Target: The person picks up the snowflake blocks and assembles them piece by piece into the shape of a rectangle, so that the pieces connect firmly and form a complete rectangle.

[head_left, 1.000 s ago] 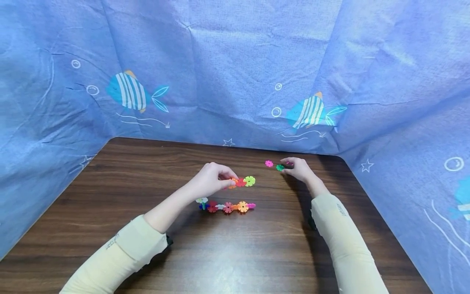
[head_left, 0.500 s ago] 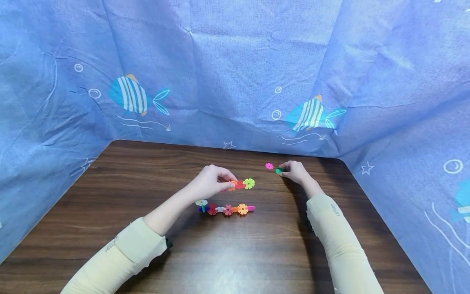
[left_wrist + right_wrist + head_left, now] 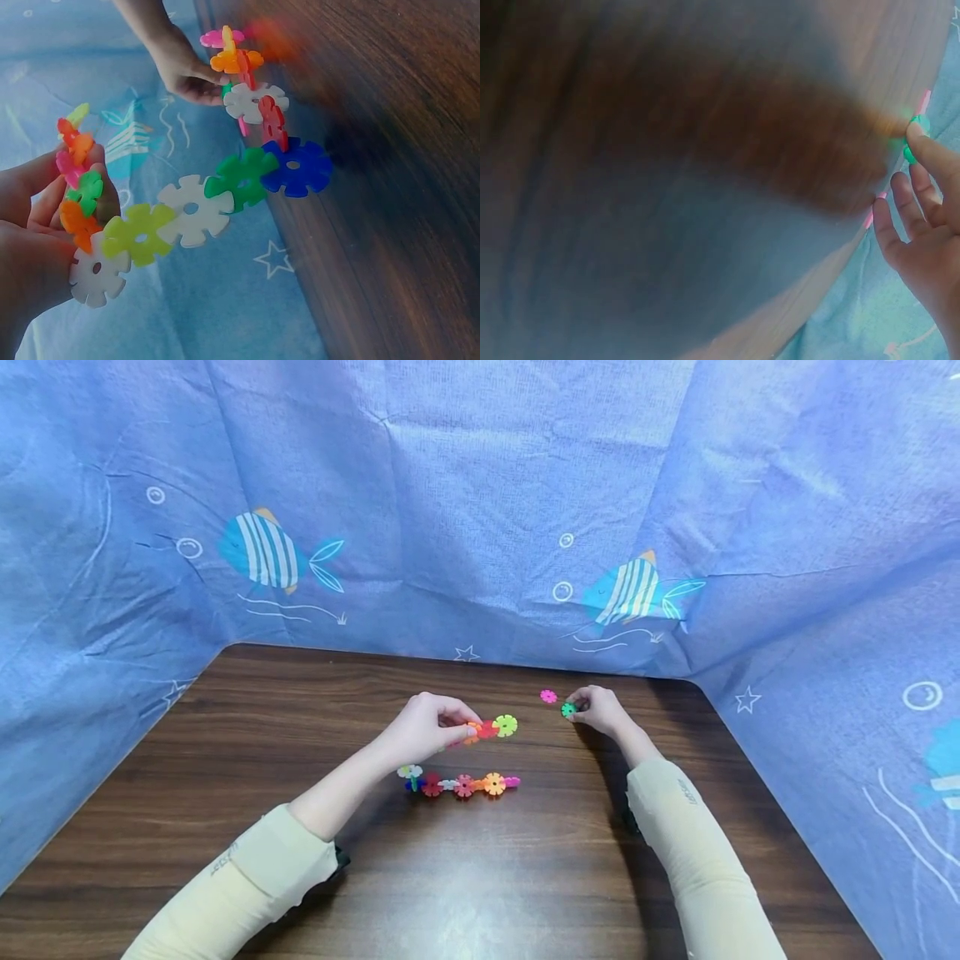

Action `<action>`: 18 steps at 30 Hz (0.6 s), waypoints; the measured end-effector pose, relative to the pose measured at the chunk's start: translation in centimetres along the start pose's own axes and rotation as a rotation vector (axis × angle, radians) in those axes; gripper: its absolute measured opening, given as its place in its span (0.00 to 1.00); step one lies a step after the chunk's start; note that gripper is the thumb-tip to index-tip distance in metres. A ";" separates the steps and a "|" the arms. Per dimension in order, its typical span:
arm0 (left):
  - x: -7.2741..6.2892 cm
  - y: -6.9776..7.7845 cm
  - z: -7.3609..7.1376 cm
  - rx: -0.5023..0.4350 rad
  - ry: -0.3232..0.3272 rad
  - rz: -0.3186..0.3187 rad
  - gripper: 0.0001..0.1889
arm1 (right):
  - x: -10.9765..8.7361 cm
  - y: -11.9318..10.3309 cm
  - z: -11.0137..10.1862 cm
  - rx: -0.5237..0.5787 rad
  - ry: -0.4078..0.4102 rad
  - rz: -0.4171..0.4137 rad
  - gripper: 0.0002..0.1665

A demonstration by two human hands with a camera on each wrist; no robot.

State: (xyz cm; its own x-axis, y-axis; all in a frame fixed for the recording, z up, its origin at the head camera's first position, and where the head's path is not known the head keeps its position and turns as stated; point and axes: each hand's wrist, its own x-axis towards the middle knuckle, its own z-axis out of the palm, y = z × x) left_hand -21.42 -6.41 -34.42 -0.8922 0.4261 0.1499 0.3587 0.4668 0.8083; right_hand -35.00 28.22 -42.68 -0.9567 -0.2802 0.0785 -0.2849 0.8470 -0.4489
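My left hand (image 3: 429,727) pinches a chain of interlocking plastic snowflake discs near one end. A yellow-green disc (image 3: 506,725) and a red disc stick out past its fingertips. In the left wrist view the chain curves away through a white disc (image 3: 193,211), a green disc (image 3: 241,180) and a blue disc (image 3: 297,168) toward orange and pink ones. In the head view this far stretch shows below the hand, with a light orange disc (image 3: 494,784). My right hand (image 3: 597,710) pinches a loose green snowflake disc (image 3: 568,710) between thumb and finger, tilted up on edge.
A loose pink disc (image 3: 548,696) lies just left of the right hand. Another pink disc (image 3: 875,211) shows by the fingers of that hand in the right wrist view. Behind the dark wooden table (image 3: 337,685) hangs a blue curtain (image 3: 480,527) with fish printed on it.
My right hand has moved slightly left, and its fingers have closed on the green disc and tipped it up. The left hand keeps its hold on the chain, almost still.
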 end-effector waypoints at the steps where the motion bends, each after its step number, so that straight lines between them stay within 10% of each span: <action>1: 0.0 0.0 0.0 -0.011 0.009 -0.006 0.05 | -0.1 0.0 0.0 0.007 0.002 -0.001 0.15; 18: -0.2 -1.4 0.3 -0.336 0.250 -0.019 0.09 | -1.3 -2.6 -1.1 0.103 0.145 -0.105 0.07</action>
State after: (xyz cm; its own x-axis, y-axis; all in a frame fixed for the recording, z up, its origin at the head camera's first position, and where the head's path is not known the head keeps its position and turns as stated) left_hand -21.64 -6.90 -35.79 -0.9518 0.1988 0.2334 0.2689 0.1761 0.9469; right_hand -33.04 26.86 -40.60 -0.9229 -0.2898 0.2535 -0.3826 0.7637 -0.5200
